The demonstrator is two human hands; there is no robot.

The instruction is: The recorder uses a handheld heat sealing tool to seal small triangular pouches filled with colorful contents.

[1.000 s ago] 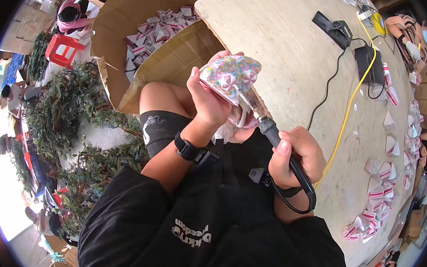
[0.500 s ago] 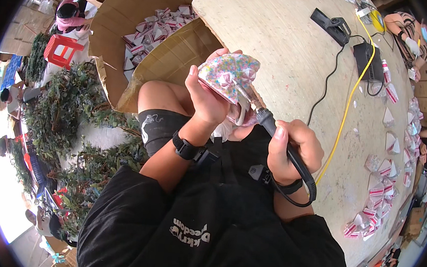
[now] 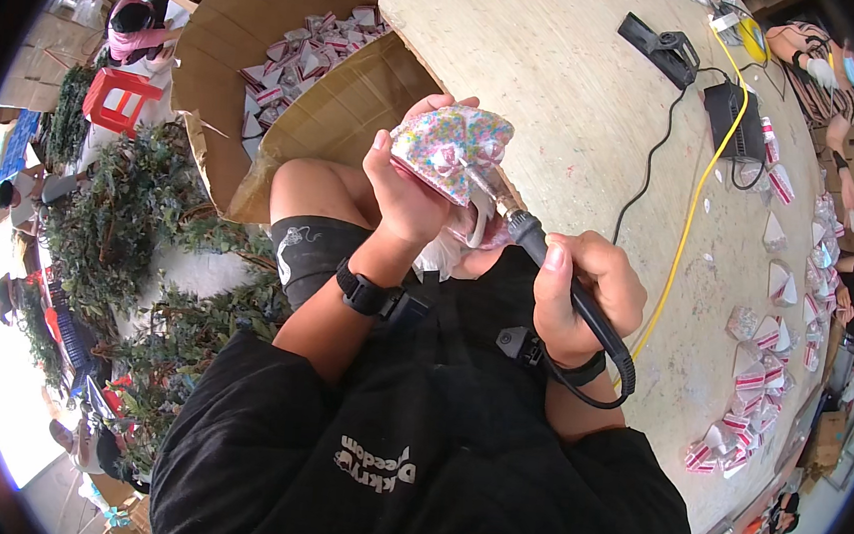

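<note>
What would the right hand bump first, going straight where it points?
Probably the speckled wedge in the left hand: the black tool in the right hand points at it. Depth is unclear; they may touch.

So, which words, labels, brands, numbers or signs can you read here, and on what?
Black shirt: pale lettering, upside down in this view; I won't copy it out.
Black shorts: white print; no words I can make out.
Striped pieces on the table: any print is too small to read.
Tool in the right hand: no text readable.
</note>
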